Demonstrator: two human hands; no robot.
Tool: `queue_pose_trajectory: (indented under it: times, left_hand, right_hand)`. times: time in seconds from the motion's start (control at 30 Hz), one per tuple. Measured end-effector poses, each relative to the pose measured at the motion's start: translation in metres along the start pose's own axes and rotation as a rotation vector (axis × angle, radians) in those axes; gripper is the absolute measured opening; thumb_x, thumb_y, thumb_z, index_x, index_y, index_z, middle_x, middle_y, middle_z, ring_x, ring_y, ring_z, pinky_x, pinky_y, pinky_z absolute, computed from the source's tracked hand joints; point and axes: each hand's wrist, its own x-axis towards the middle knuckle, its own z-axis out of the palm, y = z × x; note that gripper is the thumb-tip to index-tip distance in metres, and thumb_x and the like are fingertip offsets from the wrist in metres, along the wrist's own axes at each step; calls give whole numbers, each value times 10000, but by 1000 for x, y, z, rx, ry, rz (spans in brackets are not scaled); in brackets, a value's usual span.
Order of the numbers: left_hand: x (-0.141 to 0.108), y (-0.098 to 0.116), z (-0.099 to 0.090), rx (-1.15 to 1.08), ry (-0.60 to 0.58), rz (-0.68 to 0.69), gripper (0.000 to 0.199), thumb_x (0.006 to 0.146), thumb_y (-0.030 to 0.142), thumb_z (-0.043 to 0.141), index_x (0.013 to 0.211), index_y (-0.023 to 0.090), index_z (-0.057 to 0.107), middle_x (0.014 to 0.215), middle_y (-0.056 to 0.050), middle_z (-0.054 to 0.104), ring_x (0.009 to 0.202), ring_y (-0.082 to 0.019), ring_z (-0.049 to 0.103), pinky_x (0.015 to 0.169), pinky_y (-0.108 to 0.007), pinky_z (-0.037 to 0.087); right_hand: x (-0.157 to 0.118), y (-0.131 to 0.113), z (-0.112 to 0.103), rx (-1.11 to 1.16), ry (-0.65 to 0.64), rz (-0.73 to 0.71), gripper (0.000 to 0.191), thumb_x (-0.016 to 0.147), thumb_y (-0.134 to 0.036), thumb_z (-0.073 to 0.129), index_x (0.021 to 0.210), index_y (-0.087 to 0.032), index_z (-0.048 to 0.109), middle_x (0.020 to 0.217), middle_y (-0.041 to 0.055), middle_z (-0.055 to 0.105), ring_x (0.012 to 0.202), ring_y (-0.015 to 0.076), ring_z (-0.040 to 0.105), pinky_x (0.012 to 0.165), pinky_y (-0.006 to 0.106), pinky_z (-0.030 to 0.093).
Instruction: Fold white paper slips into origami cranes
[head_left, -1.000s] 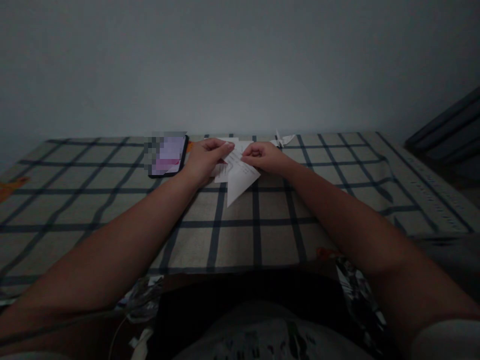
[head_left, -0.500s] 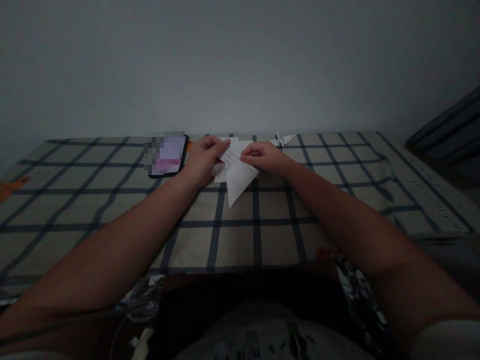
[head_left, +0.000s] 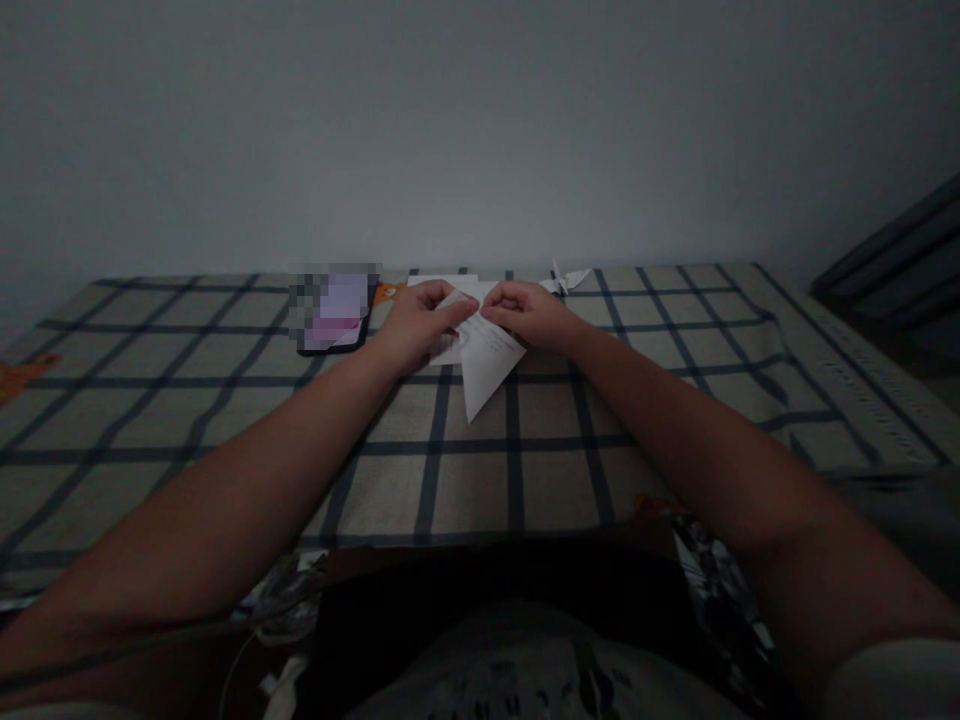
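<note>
Two hands nearly meet over the paper (head_left: 491, 370): the thumb of the left hand (head_left: 420, 325) has come rightward in the last half second, so its tip now sits just beside the fingertips of the right hand (head_left: 529, 315). Left thumb and fingers are clamped on the paper; right thumb and forefinger look pinched together at its upper edge. Its lower point has shifted slightly right and nearer the body. Both hands thus seem to bear on one small spot, though the fingers hide any crease there. The paper is partly over loose sheets (head_left: 442, 280) on the checked cloth (head_left: 480, 480), between the phone (head_left: 341, 310) and a folded figure (head_left: 562, 283), which both lie unmoved.
</note>
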Motion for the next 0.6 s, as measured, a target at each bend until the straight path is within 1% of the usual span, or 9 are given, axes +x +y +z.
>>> queue_pose_trajectory:
  times: [0.17, 0.27, 0.33, 0.4, 0.53, 0.6]
  left_hand:
    - [1, -4, -2, 100, -45, -39, 315, 680, 382, 907, 814, 158, 731, 682, -7, 682, 517, -80, 542, 444, -195, 372]
    - [2, -7, -4, 112, -39, -18, 332, 676, 411, 914, 809, 160, 742, 692, -22, 695, 524, -93, 555, 447, -204, 381]
    - [2, -7, -4, 115, -45, -6, 326, 675, 413, 910, 810, 166, 744, 701, -27, 702, 529, -101, 560, 454, -214, 395]
    - [2, -8, -5, 136, -54, -11, 325, 672, 419, 909, 799, 173, 737, 683, -22, 691, 505, -98, 541, 446, -219, 388]
    - [2, -9, -5, 186, -68, -18, 344, 689, 456, 899, 803, 184, 722, 611, 6, 636, 437, -80, 465, 410, -220, 324]
    - [1, -8, -5, 190, -86, -5, 346, 702, 466, 890, 820, 183, 729, 601, 7, 626, 444, -84, 463, 422, -225, 330]
  right_hand:
    - [1, -2, 0, -41, 41, 18, 110, 861, -238, 660, 826, -168, 582, 670, -37, 559, 617, 103, 501, 568, 229, 350]
    - [1, -4, 1, -33, 61, 22, 96, 858, -208, 661, 822, -174, 578, 634, -53, 529, 589, 96, 472, 559, 226, 339]
    - [0, -5, 2, -17, 61, 34, 85, 860, -204, 663, 837, -178, 585, 631, -53, 536, 592, 99, 479, 562, 223, 342]
    - [0, -4, 1, -15, 56, 56, 85, 853, -205, 671, 837, -180, 592, 641, -45, 558, 602, 104, 497, 563, 222, 348]
    - [1, 0, -1, -23, 39, 68, 95, 845, -218, 681, 828, -175, 598, 646, -39, 571, 599, 105, 499, 559, 224, 345]
    - [1, 1, -2, -24, 39, 59, 99, 843, -228, 683, 830, -174, 601, 650, -38, 579, 606, 107, 510, 562, 223, 349]
